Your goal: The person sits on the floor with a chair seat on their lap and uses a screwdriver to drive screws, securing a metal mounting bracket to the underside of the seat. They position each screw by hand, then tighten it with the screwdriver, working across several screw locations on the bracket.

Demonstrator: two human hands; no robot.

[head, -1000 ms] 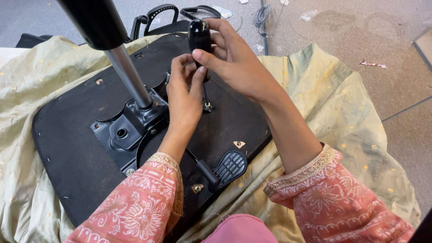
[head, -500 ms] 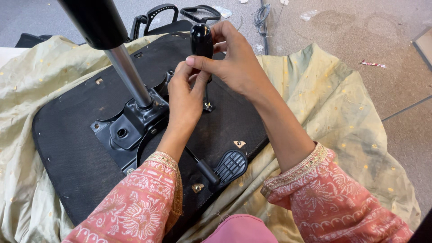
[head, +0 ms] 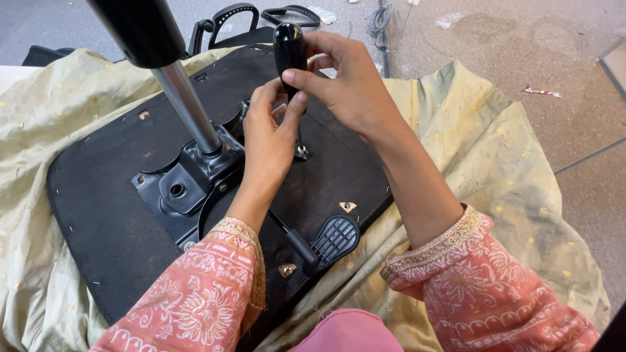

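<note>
An upturned black chair seat (head: 98, 215) lies on my lap over a pale green cloth (head: 469, 163). A metal mechanism plate (head: 189, 182) with a silver gas cylinder (head: 186, 104) stands on it. My right hand (head: 352, 91) grips the black handle of a screwdriver (head: 289, 52), held upright over a screw (head: 301, 151) at the plate's corner. My left hand (head: 267, 146) pinches the screwdriver's shaft just below the handle. A black paddle lever (head: 332, 238) sticks out toward me.
Black armrest loops (head: 228, 16) and a coiled cable (head: 380, 16) lie on the brown carpet beyond the seat. A small wrapper (head: 541, 92) lies at the right. Small brass inserts (head: 347, 206) dot the seat's underside.
Both hands have stayed on the screwdriver; the fingers of my right hand have shifted slightly around the handle, as in turning it. The seat has not moved.
</note>
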